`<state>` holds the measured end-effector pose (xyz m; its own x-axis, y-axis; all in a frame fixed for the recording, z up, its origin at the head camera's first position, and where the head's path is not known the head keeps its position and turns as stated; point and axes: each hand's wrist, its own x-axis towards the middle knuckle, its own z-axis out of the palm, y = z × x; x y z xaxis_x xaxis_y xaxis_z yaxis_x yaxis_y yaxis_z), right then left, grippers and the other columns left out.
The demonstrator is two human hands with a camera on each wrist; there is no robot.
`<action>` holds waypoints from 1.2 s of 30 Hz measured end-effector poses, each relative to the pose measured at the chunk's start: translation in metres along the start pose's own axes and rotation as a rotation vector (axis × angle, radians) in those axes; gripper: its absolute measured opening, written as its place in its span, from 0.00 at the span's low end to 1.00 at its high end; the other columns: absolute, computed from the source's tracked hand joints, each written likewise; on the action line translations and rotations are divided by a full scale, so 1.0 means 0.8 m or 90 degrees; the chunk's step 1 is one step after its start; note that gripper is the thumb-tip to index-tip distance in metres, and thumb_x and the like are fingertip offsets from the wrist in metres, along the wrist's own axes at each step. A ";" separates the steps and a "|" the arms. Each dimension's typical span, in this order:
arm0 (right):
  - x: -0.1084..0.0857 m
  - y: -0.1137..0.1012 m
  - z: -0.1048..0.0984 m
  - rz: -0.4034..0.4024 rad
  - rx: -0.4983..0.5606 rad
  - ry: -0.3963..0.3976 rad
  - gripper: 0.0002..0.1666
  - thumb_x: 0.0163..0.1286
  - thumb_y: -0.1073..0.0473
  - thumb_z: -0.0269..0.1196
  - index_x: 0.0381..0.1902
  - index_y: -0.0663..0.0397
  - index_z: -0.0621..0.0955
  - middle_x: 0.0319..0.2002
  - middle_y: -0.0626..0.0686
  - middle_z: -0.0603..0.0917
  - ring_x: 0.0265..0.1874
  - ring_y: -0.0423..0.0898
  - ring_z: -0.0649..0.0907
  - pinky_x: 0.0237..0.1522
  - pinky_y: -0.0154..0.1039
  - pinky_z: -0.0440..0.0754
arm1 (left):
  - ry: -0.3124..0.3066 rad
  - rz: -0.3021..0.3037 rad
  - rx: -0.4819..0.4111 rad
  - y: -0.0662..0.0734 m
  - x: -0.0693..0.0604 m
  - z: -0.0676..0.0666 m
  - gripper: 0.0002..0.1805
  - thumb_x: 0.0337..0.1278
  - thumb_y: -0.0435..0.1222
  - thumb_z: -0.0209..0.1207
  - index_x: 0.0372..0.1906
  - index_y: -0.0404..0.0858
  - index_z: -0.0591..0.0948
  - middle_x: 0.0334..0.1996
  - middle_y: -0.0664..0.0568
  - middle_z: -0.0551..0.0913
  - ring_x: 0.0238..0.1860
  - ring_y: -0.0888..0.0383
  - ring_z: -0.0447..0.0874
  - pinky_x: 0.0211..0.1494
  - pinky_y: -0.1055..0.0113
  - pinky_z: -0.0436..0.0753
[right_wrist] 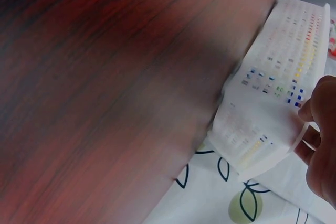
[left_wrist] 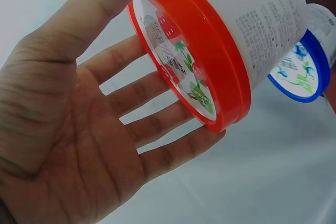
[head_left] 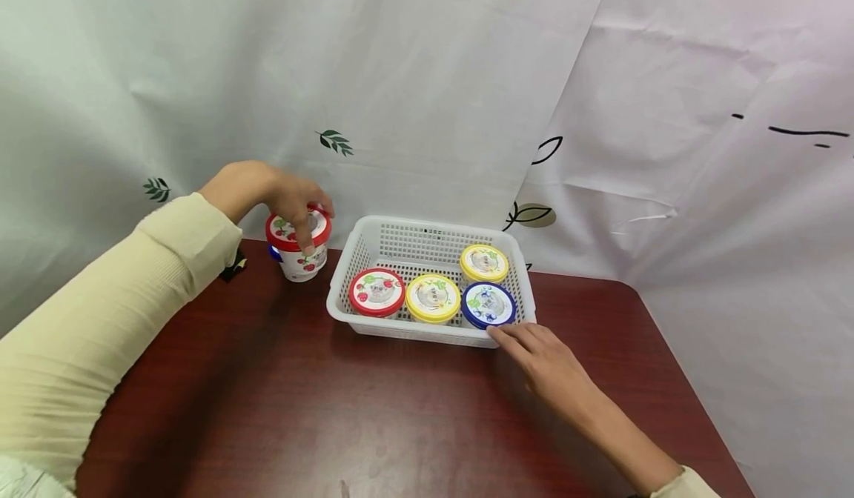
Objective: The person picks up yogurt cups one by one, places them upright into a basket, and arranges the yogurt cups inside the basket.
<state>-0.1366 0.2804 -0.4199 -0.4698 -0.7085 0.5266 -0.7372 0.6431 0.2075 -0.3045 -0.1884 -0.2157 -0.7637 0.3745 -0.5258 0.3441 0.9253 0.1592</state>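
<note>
My left hand (head_left: 287,191) grips a strawberry-printed tub with a red lid (head_left: 287,234) from above, left of the basket. In the left wrist view its thumb and fingers spread around the lid's rim, with the palm off the lid. A blue-lidded tub (left_wrist: 299,72) stands just behind, mostly hidden in the head view. My right hand (head_left: 550,361) pinches the white plastic basket (head_left: 427,329) by the rim at its front right corner. Inside the basket sit another red-lidded tub (head_left: 376,292), a front yellow-lidded tub (head_left: 433,299), a rear yellow-lidded tub (head_left: 484,262) and a blue-lidded tub (head_left: 489,304).
The dark red wooden table (head_left: 400,416) carries everything. A white printed curtain (head_left: 440,113) hangs close behind the basket and continues along the right side. A small black and yellow item (head_left: 233,266) lies by the table's back left edge, partly covered by my left sleeve.
</note>
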 end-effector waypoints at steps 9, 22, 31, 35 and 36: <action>0.000 -0.001 -0.002 -0.003 -0.003 0.015 0.42 0.54 0.79 0.72 0.69 0.57 0.86 0.58 0.55 0.90 0.54 0.55 0.90 0.58 0.53 0.91 | 0.010 -0.002 0.035 0.022 -0.007 -0.010 0.52 0.56 0.52 0.83 0.82 0.40 0.73 0.73 0.34 0.77 0.69 0.35 0.80 0.64 0.42 0.93; -0.004 0.001 -0.003 0.011 -0.002 -0.003 0.38 0.60 0.76 0.70 0.70 0.57 0.85 0.58 0.55 0.90 0.55 0.55 0.90 0.59 0.54 0.91 | 0.036 0.007 0.062 0.061 0.001 -0.023 0.49 0.55 0.51 0.84 0.80 0.43 0.77 0.70 0.38 0.81 0.65 0.39 0.84 0.64 0.43 0.93; -0.007 0.001 -0.005 0.019 -0.001 -0.008 0.38 0.60 0.77 0.71 0.70 0.56 0.85 0.58 0.55 0.90 0.55 0.55 0.90 0.58 0.54 0.91 | 0.041 0.027 0.082 0.097 0.010 -0.030 0.50 0.56 0.51 0.84 0.81 0.44 0.76 0.72 0.39 0.81 0.68 0.41 0.83 0.68 0.44 0.92; -0.006 0.001 -0.005 0.019 0.001 -0.008 0.39 0.60 0.77 0.71 0.71 0.56 0.85 0.58 0.55 0.90 0.56 0.55 0.90 0.59 0.54 0.91 | 0.041 0.026 0.086 0.108 0.014 -0.030 0.50 0.57 0.51 0.84 0.82 0.45 0.75 0.73 0.41 0.81 0.67 0.42 0.84 0.67 0.46 0.92; -0.006 0.001 -0.005 0.019 0.001 -0.009 0.39 0.60 0.77 0.71 0.71 0.56 0.85 0.59 0.55 0.90 0.56 0.55 0.90 0.59 0.54 0.91 | 0.041 0.025 0.086 0.110 0.015 -0.030 0.50 0.57 0.51 0.84 0.82 0.45 0.75 0.73 0.41 0.81 0.67 0.42 0.84 0.67 0.47 0.92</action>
<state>-0.1330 0.2857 -0.4191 -0.4979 -0.6931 0.5213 -0.7239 0.6631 0.1903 -0.2966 -0.1009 -0.1882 -0.7802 0.4173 -0.4660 0.4412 0.8952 0.0629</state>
